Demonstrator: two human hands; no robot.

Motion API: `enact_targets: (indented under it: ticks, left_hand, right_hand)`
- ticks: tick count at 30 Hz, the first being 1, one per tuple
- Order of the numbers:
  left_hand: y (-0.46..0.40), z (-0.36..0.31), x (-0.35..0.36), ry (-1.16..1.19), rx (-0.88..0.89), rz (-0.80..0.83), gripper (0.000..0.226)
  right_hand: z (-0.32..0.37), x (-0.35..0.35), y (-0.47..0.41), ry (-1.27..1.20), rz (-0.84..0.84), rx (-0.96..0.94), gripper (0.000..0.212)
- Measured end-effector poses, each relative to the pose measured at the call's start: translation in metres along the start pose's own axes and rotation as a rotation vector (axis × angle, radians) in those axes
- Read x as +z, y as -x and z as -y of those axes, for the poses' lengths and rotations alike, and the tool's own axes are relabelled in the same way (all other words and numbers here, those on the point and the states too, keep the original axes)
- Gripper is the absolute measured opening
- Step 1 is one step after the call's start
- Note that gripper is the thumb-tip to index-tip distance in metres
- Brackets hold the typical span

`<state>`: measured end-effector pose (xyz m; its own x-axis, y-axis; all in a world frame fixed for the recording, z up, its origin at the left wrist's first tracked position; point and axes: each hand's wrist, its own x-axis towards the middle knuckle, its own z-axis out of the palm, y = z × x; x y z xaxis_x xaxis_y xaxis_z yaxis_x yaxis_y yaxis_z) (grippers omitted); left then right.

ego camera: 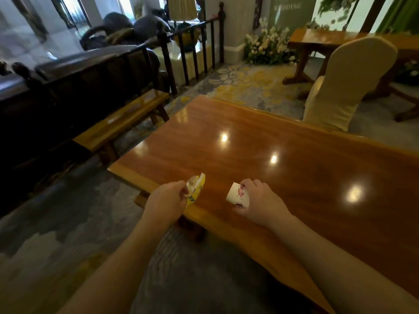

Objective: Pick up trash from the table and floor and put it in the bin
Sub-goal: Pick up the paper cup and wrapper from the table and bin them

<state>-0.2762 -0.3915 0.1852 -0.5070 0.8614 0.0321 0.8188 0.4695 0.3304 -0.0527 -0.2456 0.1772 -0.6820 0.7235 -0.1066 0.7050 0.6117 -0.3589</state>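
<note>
My left hand (166, 198) is closed on a crumpled yellow snack wrapper (196, 189), held just above the near left edge of the glossy wooden table (272, 132). To its right, my right hand (260, 200) grips a white paper cup (238, 194) with a red flower print. The cup lies tilted on its side in my fingers, its mouth facing left, low over the tabletop. No bin shows in this view.
A wooden bench (122, 123) stands left of the table, with a dark railing (188, 55) behind it. A cream-covered chair (344, 85) sits at the table's far right, near a second wooden table (317, 39) and white flowers (267, 46). Patterned carpet covers the floor.
</note>
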Motion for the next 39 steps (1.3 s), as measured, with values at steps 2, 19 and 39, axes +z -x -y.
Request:
enact_targets:
  ticks: [2,19,39]
  left_hand:
    - [0.032,-0.001,-0.006,0.018,0.001,-0.023,0.014]
    - [0.268,-0.004,-0.002,0.106,0.163,-0.003,0.012]
    - [0.380,-0.261,0.123,0.092,0.231,0.206,0.012]
  right_hand:
    - [0.008,0.004,0.027,0.006,-0.007,-0.004,0.076]
    - [0.074,0.055,0.297,0.015,-0.076,0.142,0.073]
    - [-0.171,0.013,0.503,-0.077,-0.095,0.332,0.074]
